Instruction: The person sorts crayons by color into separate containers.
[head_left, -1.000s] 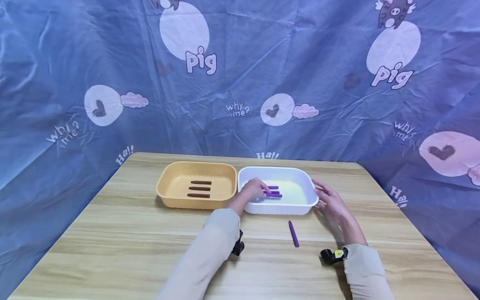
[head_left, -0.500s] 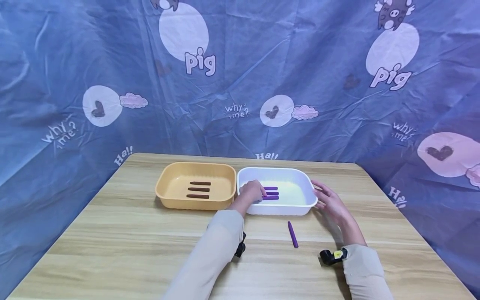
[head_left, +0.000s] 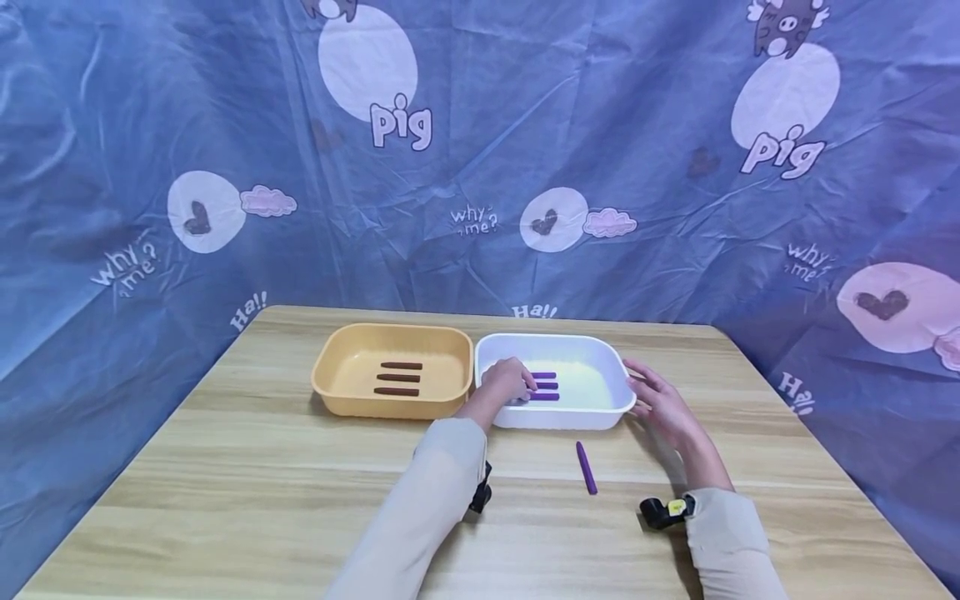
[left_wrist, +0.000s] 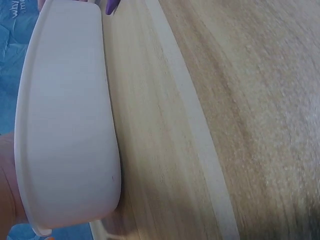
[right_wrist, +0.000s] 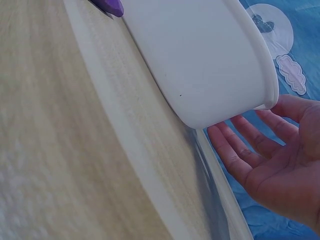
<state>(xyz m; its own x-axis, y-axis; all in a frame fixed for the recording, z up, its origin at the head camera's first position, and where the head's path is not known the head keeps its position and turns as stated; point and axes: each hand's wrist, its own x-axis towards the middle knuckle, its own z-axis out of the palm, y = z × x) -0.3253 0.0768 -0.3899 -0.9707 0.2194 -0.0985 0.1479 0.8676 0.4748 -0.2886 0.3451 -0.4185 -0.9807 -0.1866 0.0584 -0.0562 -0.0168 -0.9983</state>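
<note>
In the head view my left hand (head_left: 506, 381) reaches over the near left side of a white tray (head_left: 592, 418). Its thumb and a finger pinch the left end of the nearest purple crayon (head_left: 546, 397); the fingertips are partly hidden. Two more purple crayons lie in a row behind that one. My right hand (head_left: 666, 410) is at the tray's right end, its relaxed, spread fingers touching the rim and outer wall. In the right wrist view these fingers (right_wrist: 235, 145) show beside the white wall. Another purple crayon (head_left: 587, 468) lies on the table in front of the tray.
A yellow-orange tray (head_left: 390, 406) stands left against the white one, with three brown crayons (head_left: 397, 378) inside in a row. Both trays stand on a wood-grain table (head_left: 300, 500). A blue printed cloth (head_left: 480, 150) hangs behind and along the sides.
The nearest crayon in the white tray has shifted slightly left and toward the front, now level with the other two. My left hand moved a little with it. My right hand stays put.
</note>
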